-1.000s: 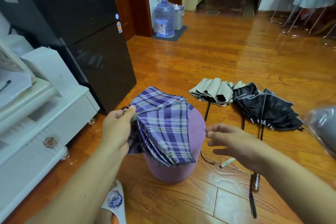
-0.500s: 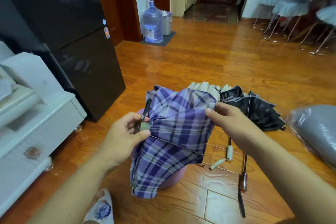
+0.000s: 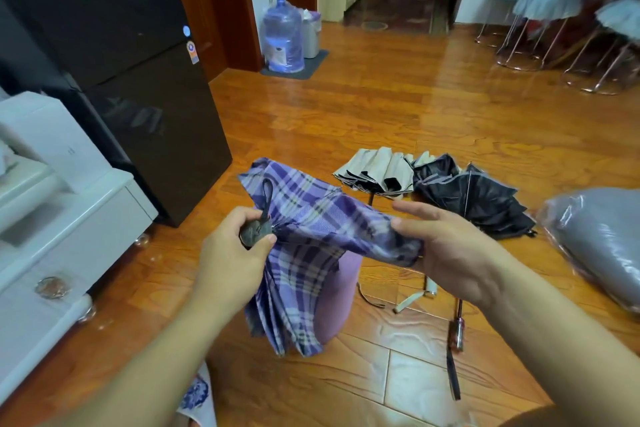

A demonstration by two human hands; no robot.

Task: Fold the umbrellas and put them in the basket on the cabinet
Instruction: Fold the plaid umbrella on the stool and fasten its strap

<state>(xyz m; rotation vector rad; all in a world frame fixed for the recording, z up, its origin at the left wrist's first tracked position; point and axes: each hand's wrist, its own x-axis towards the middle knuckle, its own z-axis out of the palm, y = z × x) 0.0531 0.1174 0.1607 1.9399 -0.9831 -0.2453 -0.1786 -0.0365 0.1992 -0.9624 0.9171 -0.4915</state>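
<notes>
Purple plaid umbrella (image 3: 311,236) hangs above a pink stool (image 3: 337,302), its grey handle (image 3: 257,231) gripped in the left hand (image 3: 230,260) while the right hand (image 3: 450,250) pinches its gathered canopy, beige umbrella (image 3: 377,172) and black umbrella (image 3: 474,198) on the floor beyond the stool.

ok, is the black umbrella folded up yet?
No, the black umbrella lies on the floor with its canopy loose and spread, beside the beige umbrella.

Both hands (image 3: 346,253) curled, gripping
</notes>
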